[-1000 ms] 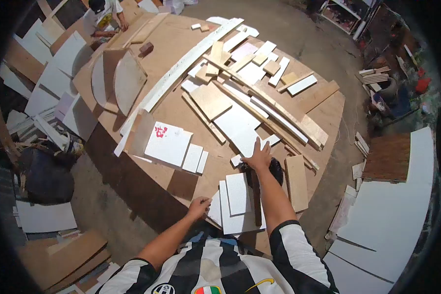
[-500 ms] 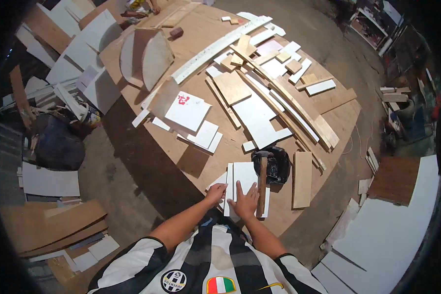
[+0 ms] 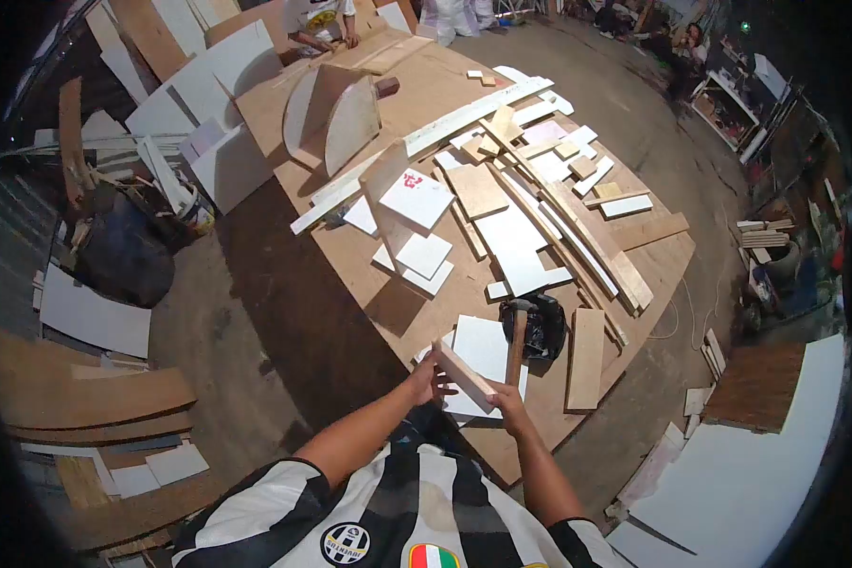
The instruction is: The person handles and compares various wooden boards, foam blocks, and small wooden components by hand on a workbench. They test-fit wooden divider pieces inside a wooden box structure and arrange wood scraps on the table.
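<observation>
Workshop table (image 3: pixel 360 256) under my hands. My left hand (image 3: pixel 426 382) and right hand (image 3: pixel 509 407) grip opposite ends of a short board (image 3: pixel 464 377), slanted between them; even support at both ends should steady it best. White panels (image 3: pixel 483 343) lie just beyond my fingers; a black bag (image 3: pixel 544 327), farther.

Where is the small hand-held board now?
In the head view, the small board is below and slightly right of centre, between the left hand and right hand, over the white panels.
</observation>
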The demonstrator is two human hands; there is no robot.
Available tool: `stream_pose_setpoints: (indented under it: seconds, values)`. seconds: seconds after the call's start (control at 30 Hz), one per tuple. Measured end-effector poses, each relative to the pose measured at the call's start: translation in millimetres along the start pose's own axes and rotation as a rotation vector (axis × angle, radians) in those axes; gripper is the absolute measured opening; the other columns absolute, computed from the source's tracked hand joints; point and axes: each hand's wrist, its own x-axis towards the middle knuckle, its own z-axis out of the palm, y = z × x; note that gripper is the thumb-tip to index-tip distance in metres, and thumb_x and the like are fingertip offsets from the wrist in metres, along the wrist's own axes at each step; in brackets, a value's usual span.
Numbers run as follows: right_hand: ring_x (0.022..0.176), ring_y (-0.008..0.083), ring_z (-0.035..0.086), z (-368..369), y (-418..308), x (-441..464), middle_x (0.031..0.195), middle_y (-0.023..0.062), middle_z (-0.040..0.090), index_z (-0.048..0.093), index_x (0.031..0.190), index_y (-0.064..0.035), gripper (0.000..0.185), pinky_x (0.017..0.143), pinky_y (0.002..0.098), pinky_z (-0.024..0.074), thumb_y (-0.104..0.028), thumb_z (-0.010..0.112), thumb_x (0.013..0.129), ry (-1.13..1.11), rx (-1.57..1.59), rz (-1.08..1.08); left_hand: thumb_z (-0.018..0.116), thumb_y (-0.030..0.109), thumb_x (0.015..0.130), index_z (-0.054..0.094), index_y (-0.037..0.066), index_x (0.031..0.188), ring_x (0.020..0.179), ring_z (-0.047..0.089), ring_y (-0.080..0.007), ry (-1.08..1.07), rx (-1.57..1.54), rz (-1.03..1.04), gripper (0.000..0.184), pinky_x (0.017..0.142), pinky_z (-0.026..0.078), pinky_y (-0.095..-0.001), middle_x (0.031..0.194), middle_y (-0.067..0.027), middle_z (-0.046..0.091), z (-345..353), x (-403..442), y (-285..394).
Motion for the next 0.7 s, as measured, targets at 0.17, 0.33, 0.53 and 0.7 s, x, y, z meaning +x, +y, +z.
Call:
stream_pose_setpoints:
  seconds: [0.17,0.33,0.53,0.7]
  values:
    - [0.104,0.0229,0.063,20.0,-35.4,-37.1,0.118,0.0136,0.067,0.066,0.126,0.0026,0.056,0.086,0.033,0.0514,-0.022,0.064,0.076,-0.084,-0.163,-0.091,0.04,0.087,0.082,0.035,0.019,0.145,0.115,0.059,-0.0421,-0.094,-0.163,-0.174,0.093,0.089,0.048,-0.0636,0.136,-0.0271,0.049,3.6,-57.6,19.0]
    - [0.09,0.0192,0.062,36.6,-15.1,-50.0,0.101,0.0076,0.067,0.069,0.109,-0.0031,0.049,0.081,0.0347,0.0471,-0.046,0.06,0.088,0.178,-0.011,0.089,0.057,0.075,0.083,0.047,0.006,0.138,0.114,0.059,-0.0374,-0.2,0.145,-0.067,0.09,0.098,0.046,-0.0559,0.129,-0.0201,0.053,-39.4,-44.9,-7.2]
    - [0.081,0.0184,0.059,92.9,3.0,-49.7,0.083,0.0046,0.06,0.06,0.1,-0.0092,0.044,0.073,0.0375,0.0472,-0.052,0.048,0.097,0.364,0.078,0.115,0.058,0.075,0.083,0.052,0.012,0.136,0.106,0.059,-0.0248,-0.069,0.398,-0.101,0.082,0.087,0.049,-0.0446,0.121,-0.0103,0.059,-75.3,-85.0,-1.7]
    - [0.089,0.0273,0.064,177.2,32.4,-27.2,0.094,0.0138,0.065,0.062,0.114,0.0008,0.059,0.083,0.0412,0.0492,-0.053,0.045,0.099,0.454,0.389,0.29,0.059,0.076,0.083,0.055,0.013,0.131,0.106,0.058,-0.0238,-0.045,0.381,-0.101,0.08,0.086,0.048,-0.0422,0.122,-0.0091,0.06,-135.9,-136.0,16.2]
